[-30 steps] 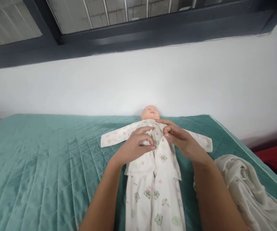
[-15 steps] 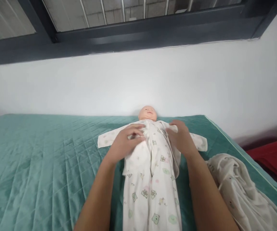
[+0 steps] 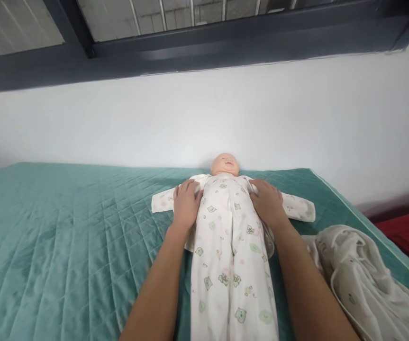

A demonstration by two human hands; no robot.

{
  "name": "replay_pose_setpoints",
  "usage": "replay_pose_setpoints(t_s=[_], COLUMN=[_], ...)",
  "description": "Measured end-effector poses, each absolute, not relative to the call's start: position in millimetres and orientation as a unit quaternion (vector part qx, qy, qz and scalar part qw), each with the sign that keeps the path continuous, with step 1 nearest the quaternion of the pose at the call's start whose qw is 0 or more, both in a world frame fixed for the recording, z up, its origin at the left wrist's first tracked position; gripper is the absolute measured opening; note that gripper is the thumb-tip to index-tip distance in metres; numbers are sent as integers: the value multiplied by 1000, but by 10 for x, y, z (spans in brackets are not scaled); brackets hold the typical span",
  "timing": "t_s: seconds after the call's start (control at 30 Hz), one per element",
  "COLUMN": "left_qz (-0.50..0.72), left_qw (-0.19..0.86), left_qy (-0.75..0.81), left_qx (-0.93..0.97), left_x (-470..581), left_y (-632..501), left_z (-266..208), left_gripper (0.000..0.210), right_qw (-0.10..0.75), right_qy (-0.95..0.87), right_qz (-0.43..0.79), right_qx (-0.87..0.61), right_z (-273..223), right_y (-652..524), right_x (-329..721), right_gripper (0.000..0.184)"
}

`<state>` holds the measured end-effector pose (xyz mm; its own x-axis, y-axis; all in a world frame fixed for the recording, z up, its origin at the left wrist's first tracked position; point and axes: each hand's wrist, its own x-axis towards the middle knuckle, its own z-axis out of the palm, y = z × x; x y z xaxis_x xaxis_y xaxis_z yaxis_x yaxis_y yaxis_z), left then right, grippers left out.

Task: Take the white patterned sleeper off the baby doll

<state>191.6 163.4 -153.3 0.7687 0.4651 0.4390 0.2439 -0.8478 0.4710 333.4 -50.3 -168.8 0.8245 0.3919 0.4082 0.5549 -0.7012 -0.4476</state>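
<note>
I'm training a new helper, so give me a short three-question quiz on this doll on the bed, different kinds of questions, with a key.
1. True or false: the doll lies face up on the green quilt.
2. Where do the left hand and right hand rest? A) flat on either side of the doll's chest B) on its head C) on the crumpled cloth
3. Fill in: the printed sleepsuit has its sleeves spread ____.

Key: 1 true; 2 A; 3 sideways.
</note>
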Motion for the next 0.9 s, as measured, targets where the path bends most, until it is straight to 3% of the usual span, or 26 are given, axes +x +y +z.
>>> replay_pose_setpoints(t_s=[0.13,0.27,0.4,0.5,0.67,0.9], left_qz=[255,255,279,285,288,276], left_qw=[126,86,125,172,199,189], left_qy=[202,189,268,347,341,364], left_qx=[937,944,914,877,872,869], left_x=[1911,1858,1743,1665,1655,1695], left_y=[1556,1658,1893,2023,2038,2011], left_z=[-1550,-1509,-1508,-1558,-1605,-1590], left_gripper=[32,33,29,26,25,27], right_qw=[263,323,364,347,278,310], right_qy=[-217,-178,-77,-144,-195,-93], right_qz=[-142,-195,-252,-247,-204,-189], right_qx=[-929,-909,-894,-893,-918,-927], right_z=[-1726,-1797,-1912,-1966,-1964,-1821], right_y=[-478,-586,-671,-649,-605,-603], right_x=[3263,3293,3377,3412,3401,3285], right_gripper=[45,44,46,47,45,43])
